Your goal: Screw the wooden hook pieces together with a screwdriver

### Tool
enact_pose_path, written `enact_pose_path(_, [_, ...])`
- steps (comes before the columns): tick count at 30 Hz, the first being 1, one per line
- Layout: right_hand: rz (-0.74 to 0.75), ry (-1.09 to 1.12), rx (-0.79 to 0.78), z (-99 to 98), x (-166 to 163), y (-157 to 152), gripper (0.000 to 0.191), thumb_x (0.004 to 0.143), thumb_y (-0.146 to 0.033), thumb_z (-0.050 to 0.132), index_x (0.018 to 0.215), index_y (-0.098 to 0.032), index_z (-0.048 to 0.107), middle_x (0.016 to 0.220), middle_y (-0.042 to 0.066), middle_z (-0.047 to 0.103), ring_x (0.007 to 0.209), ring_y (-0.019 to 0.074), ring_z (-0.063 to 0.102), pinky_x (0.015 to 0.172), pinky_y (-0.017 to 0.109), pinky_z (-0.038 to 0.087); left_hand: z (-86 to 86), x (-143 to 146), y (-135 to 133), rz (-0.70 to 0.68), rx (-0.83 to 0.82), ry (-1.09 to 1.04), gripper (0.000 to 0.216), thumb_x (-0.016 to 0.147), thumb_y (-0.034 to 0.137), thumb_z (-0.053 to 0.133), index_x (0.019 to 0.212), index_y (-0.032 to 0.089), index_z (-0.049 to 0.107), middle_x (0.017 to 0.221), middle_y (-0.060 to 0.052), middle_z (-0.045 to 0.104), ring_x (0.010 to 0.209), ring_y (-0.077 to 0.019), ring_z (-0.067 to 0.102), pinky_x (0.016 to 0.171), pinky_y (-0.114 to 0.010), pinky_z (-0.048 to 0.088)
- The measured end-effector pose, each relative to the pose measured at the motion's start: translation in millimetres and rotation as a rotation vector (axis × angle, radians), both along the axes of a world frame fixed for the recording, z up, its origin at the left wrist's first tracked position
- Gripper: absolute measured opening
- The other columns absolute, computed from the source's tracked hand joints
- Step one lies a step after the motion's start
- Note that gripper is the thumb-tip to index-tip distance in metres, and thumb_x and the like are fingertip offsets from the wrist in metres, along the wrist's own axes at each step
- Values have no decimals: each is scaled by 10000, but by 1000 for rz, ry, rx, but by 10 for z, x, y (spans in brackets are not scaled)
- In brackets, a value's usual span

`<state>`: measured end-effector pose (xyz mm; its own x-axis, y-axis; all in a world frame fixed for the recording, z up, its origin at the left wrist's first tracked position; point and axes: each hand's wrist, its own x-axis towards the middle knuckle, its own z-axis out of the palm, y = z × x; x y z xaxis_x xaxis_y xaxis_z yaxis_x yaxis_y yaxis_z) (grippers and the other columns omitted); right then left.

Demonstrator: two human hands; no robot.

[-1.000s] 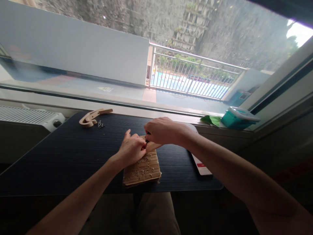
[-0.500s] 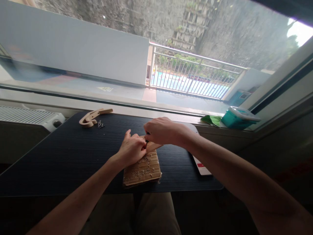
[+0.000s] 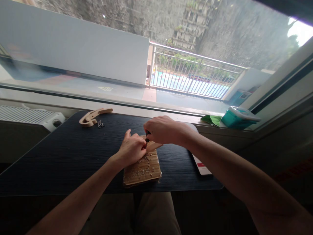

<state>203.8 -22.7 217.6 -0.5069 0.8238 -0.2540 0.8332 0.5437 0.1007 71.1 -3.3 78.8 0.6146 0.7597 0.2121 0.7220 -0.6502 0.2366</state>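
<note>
On the dark table lies a corrugated cardboard pad [image 3: 141,174], strewn with small pale crumbs. A light wooden piece [image 3: 154,147] rests on its far part, mostly covered by my hands. My left hand [image 3: 132,147] is closed over the wood's left end and presses it onto the cardboard, one finger sticking out. Above it, my right hand [image 3: 161,130] grips a small dark-handled tool [image 3: 147,137] held upright. The tool points down at the wood beside my left fingers; its tip is hidden.
A curved wooden piece [image 3: 89,119] and several screws [image 3: 100,124] lie at the table's far left. A white card-like thing [image 3: 202,168] is partly under my right forearm. A teal box [image 3: 238,118] and green cloth [image 3: 211,120] sit on the window sill. A radiator [image 3: 31,116] stands left.
My right hand has turned and risen slightly, so more of the dark tool shows. My left hand, the wood and the cardboard have stayed put.
</note>
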Motion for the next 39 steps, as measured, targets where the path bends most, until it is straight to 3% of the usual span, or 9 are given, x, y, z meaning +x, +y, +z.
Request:
enact_pose_path(6, [1, 19, -20, -23, 23, -9, 289, 866, -226, 476, 1036, -164, 702, 949, 105, 708, 813, 191, 603, 600, 292, 323, 1, -25, 0, -33, -30, -52, 184, 774, 221, 522, 636, 232, 643, 714, -2, 694, 870, -229, 587, 1075, -651, 164])
enact_pose_path(11, [8, 20, -31, 3, 37, -10, 241, 860, -206, 487, 928, -157, 713, 921, 92, 704, 755, 162, 574, 586, 287, 305, 45, -28, -5, -56, -61, -37, 149, 737, 198, 531, 621, 226, 621, 688, 3, 662, 852, -235, 581, 1048, -678, 166])
enact_pose_path(34, [53, 54, -43, -41, 16, -7, 228, 857, -168, 474, 836, -145, 700, 811, 74, 679, 644, 123, 496, 562, 272, 288, 72, -9, -15, -45, -50, -12, 169, 742, 213, 524, 591, 209, 600, 745, -18, 666, 864, -239, 578, 1043, -660, 202])
enact_pose_path(37, [39, 67, -57, -46, 31, -10, 229, 845, -174, 478, 929, -156, 691, 886, 81, 692, 714, 144, 536, 574, 270, 299, 103, -37, -30, -45, -51, 15, 128, 752, 208, 532, 667, 218, 628, 758, -17, 670, 865, -238, 588, 1054, -673, 188])
enact_pose_path(39, [24, 85, -48, -53, 53, -16, 261, 843, -179, 476, 1019, -159, 668, 920, 87, 694, 748, 156, 550, 581, 270, 303, 124, -107, -55, -29, -14, -2, 126, 764, 220, 556, 828, 242, 662, 845, -26, 685, 951, -260, 590, 1069, -687, 146])
